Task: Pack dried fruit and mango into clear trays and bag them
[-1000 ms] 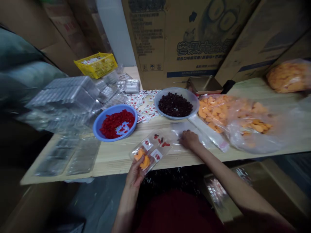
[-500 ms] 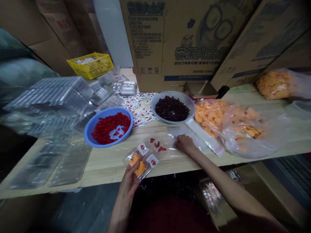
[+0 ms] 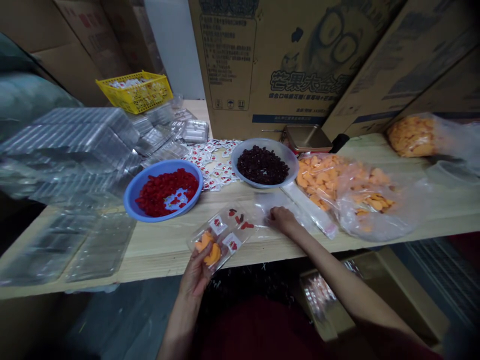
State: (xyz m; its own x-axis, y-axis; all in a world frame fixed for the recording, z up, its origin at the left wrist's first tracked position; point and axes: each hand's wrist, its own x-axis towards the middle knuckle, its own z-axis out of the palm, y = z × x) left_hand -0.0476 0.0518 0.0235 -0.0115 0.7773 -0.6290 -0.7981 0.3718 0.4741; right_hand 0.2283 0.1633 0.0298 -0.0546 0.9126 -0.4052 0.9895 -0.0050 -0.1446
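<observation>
My left hand (image 3: 197,272) grips the near left end of a clear plastic tray (image 3: 224,257), tilted over the table's front edge. In the tray lie orange candies (image 3: 213,254) under my thumb, two white printed sachets (image 3: 233,243), and several red and dark pieces (image 3: 245,225) at the far end. My right hand (image 3: 284,220) is closed, its fingers pinching a clear plastic bag (image 3: 264,201) that lies flat on the table. The bag's left edge is close to the tray's far end; whether they touch I cannot tell.
Beyond stand a blue bowl of red pieces (image 3: 129,200), a pale bowl of dark pieces (image 3: 235,172) and scattered sachets (image 3: 213,160). Stacked clear trays (image 3: 75,145) and a yellow basket (image 3: 137,102) are left. Bagged orange candies (image 3: 322,175) lie right. Cardboard boxes (image 3: 232,115) line the back.
The whole view has shifted slightly. Both hands keep nearly the same places, left on the tray and right at the clear bag; the tray's contents look unchanged.
</observation>
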